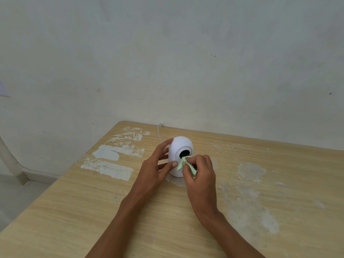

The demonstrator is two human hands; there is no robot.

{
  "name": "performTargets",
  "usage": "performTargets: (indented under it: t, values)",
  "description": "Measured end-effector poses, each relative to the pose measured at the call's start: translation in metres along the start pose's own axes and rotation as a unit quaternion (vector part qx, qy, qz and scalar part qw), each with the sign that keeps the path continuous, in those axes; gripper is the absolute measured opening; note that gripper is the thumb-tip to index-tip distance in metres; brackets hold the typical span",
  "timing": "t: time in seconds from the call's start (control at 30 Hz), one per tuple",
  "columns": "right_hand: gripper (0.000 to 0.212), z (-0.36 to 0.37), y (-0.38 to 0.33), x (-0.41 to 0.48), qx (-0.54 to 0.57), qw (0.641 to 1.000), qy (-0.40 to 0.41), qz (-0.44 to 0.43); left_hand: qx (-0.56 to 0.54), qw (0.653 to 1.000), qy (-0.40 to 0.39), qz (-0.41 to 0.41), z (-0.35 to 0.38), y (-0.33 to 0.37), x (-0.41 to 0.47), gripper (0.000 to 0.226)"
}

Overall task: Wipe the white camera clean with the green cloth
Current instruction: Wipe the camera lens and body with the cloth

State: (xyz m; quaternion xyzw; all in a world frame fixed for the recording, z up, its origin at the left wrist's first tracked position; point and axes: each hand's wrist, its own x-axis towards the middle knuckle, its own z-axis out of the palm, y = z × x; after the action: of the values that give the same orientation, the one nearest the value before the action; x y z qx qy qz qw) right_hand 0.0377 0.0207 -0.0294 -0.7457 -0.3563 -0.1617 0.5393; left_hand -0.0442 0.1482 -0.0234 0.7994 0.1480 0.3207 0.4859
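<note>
Nearest the wearer, two bare forearms reach fwd over the pale wood-grain table, w/ its white scraped paint patches to the left of the camera. The right hand sits just in front of the smooth white egg-shaped plastic camera, fingers curled together and pinched on the small crumpled pale-green cloth; the cloth tip touches the lower edge of the camera's black round lens. The left hand steadies the camera's left side, fingers spread apart along the shell, thumb on the front below the lens. The camera stands upright on the table, near its far edge. Behind the camera a thin white cable runs to the wall.

Judgement: lens wipe underway. Best done w/ light pressure, small circles, left hand bracing so the body doesn't tip or swivel; then refold to a clean bit for the shell.
</note>
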Motion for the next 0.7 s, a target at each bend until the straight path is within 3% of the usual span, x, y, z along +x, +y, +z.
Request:
performTargets:
  t: [0.1,0.3,0.5,0.7]
  values:
    - [0.007,-0.004,0.001,0.003,0.024,0.999,0.016,0.026,0.000,1.000,0.001,-0.001,0.000,0.001,0.000,0.064]
    - [0.005,-0.001,-0.005,0.006,0.014,0.999,0.013,-0.036,0.001,1.000,0.002,0.004,0.000,-0.001,0.000,0.064]
    - [0.007,-0.003,0.005,0.003,0.016,1.000,0.008,0.010,0.003,1.000,0.001,0.000,0.000,0.001,0.000,0.064]
    - [0.004,0.000,-0.008,0.010,0.011,0.999,0.020,-0.048,-0.002,1.000,0.004,0.005,0.000,-0.002,0.000,0.064]
